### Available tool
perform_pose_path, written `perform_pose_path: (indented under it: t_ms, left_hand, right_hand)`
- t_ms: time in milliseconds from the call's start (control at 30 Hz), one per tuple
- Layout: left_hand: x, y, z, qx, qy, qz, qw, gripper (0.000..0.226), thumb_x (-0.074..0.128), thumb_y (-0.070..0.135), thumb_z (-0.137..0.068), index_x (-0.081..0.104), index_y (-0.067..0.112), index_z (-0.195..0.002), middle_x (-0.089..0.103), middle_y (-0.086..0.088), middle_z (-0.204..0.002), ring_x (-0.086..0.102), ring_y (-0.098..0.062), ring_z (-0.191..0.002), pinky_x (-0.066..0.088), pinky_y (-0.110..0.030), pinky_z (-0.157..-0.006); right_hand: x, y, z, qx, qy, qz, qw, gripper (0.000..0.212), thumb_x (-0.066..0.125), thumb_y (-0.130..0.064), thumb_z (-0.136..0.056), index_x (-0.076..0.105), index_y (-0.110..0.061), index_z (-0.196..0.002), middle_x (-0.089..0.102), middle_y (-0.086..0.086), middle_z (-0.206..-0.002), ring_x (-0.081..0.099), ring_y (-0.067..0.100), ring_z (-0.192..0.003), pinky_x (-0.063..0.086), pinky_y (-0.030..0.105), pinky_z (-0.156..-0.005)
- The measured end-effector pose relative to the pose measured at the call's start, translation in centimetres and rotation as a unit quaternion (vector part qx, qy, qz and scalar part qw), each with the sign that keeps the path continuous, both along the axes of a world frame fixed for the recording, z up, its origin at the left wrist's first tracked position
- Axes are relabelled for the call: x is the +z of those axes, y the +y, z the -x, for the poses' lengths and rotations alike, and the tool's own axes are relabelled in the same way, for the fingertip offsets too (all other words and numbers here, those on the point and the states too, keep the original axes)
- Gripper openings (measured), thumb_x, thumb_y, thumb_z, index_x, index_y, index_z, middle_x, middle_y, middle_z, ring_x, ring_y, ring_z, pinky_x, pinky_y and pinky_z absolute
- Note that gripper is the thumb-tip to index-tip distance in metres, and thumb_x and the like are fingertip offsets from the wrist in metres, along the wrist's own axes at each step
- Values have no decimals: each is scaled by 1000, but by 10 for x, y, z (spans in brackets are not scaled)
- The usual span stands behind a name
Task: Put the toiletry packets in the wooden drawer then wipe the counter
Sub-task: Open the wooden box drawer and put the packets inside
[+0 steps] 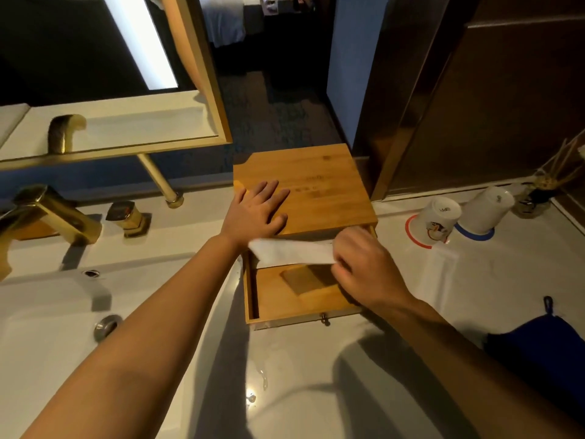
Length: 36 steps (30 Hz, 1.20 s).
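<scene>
while the left hand (258, 210) lies flat, fingers spread, steadying the wooden box (304, 188), the right hand (364, 267) pinches a white toiletry packet (291, 252) above the open drawer (294, 299), likely to drop it in.

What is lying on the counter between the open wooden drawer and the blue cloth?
Nothing lies there. In the head view, the counter between the wooden drawer and the blue cloth is bare; only the person's right forearm crosses above it.

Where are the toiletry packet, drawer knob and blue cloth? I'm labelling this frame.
toiletry packet (292, 252): head view, middle of the white wrapper.
drawer knob (324, 319): head view, the small metal pull.
blue cloth (538, 343): head view, centre of the fabric.
</scene>
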<state>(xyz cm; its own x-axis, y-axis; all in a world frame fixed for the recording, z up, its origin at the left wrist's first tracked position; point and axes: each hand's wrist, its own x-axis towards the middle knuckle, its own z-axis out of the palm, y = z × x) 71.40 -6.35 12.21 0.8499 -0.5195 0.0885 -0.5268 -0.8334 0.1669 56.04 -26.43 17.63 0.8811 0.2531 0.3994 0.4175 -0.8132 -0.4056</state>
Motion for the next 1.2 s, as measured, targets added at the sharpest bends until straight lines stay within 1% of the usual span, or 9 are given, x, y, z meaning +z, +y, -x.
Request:
perform_pose_path:
  t_ms: [100,200,300,500,600,667,800,900,1200]
  left_hand:
    - [0,-2,0,13,7,2,1000,60,20,56,-89,21,35,-146,18,2,-158,13,-20,-146,8,-45,-116]
    - [0,-3,1,16,7,3,1000,60,20,56,-89,21,36,-145,18,3,-158,12,-20,-146,7,-45,-116]
    - [-1,-2,0,13,5,2,1000,60,20,56,-89,21,36,-145,18,3,-158,13,-20,-146,8,-44,-116]
    - [-1,-2,0,12,6,4,1000,60,20,56,-89,22,35,-145,19,3,-158,13,-19,-146,9,-43,-116]
    - [0,-2,1,14,7,4,1000,60,20,56,-89,22,35,-145,18,3,-158,13,-19,-146,8,-44,-116]
    - [0,-3,1,14,7,5,1000,60,20,56,-89,22,35,-145,19,3,-158,13,-20,-146,8,-45,-117]
    - [0,-2,0,13,8,10,1000,59,21,56,-89,23,35,-145,19,3,-158,13,-20,-146,8,-45,-116]
    - [-1,-2,0,14,9,8,1000,60,21,56,-89,23,35,-145,19,3,-158,13,-20,-146,8,-45,-117]
    - [0,-2,1,16,8,9,1000,59,21,56,-89,23,35,-145,20,3,-158,13,-20,-146,7,-45,-117]
  right_hand:
    - [-13,3,1,52,-22,133,989,21,81,-9,-66,63,-8,-76,66,11,-78,61,23,-69,54,30,-55]
    - [-23,8,-1,53,14,188,981,34,88,-14,-55,63,-13,-79,65,7,-79,60,19,-70,51,26,-55]
    - [-27,16,-5,24,44,214,975,41,89,-10,-50,63,-17,-81,64,3,-80,59,18,-72,48,26,-57]
    - [-31,34,-18,21,170,261,950,27,60,-2,-81,55,-12,-106,55,12,-111,48,28,-102,42,35,-74]
    - [-27,36,-17,-15,272,251,929,29,55,-26,-89,54,-16,-115,52,10,-120,48,26,-108,44,35,-80]
    - [-23,36,-12,-30,299,231,925,40,44,-43,-92,49,-20,-125,50,8,-130,46,25,-116,42,37,-90]
    - [-23,40,6,-33,364,267,892,57,22,-60,-91,28,-34,-141,22,7,-154,20,33,-140,21,49,-111]
    - [-31,44,12,-40,406,275,871,61,15,-65,-88,22,-39,-143,5,5,-159,5,36,-144,12,54,-114]
    - [-47,62,6,-97,408,258,870,62,16,-65,-88,12,-38,-144,0,9,-159,3,42,-143,25,56,-107]
